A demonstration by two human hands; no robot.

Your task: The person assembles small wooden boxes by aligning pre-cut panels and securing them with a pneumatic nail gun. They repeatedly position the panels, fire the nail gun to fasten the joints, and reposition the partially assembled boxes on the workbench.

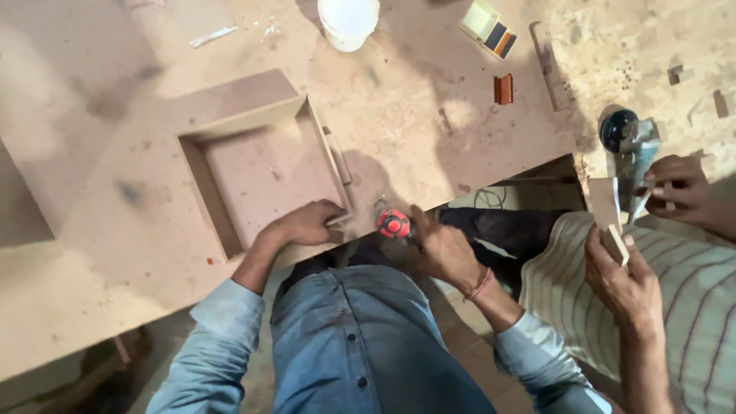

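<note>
Beside wooden box (pixel 261 165), white bucket (pixel 347 21), co-worker's hands (pixel 625 280)

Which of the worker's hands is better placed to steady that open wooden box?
Probably the left hand: it already rests on the wooden box at its near corner. The right hand is occupied, gripping the red tool.

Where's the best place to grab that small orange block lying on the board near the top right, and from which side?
Take the orange block across its two long sides, coming straight down from above. It lies flat on the board, apart from the other things, with bare surface on both sides for the fingers. Its long axis runs roughly up the picture, so the fingers would likely close left to right.
</note>
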